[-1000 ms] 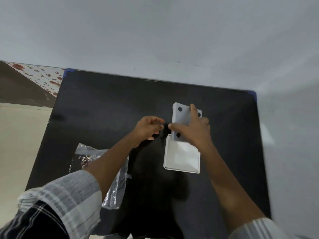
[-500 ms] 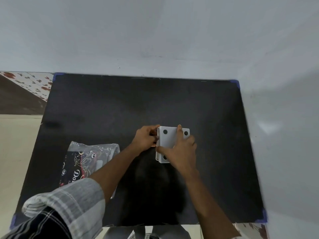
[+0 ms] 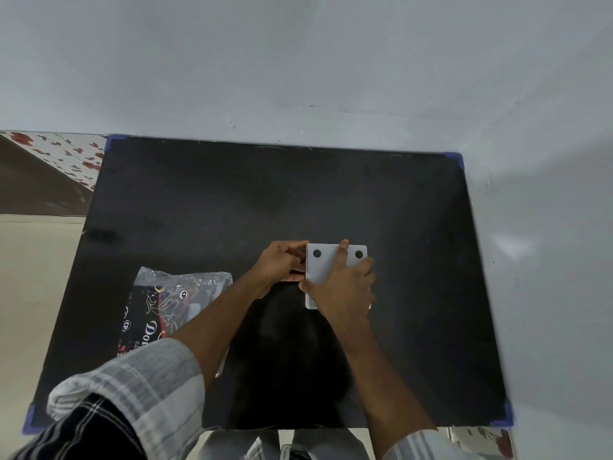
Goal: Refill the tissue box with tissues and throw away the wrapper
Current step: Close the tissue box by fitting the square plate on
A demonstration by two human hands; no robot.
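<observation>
A white tissue box (image 3: 323, 265) lies on the black table (image 3: 232, 200), its flat panel with two black dots facing up. My right hand (image 3: 341, 287) is spread flat on top of that panel and covers its near half. My left hand (image 3: 282, 263) grips the box's left edge with curled fingers. A clear plastic wrapper (image 3: 166, 303) with a black printed panel lies to the left, partly under my left forearm. No tissues show.
A grey wall runs behind the table and along its right side. Blue tape marks the table corners (image 3: 454, 159). Floral cloth (image 3: 63, 154) and pale floor lie to the left. The far half of the table holds nothing.
The dotted panel, raised and tilted above the open box a second ago, has come down flat onto it. My left hand has moved in against the box's left edge.
</observation>
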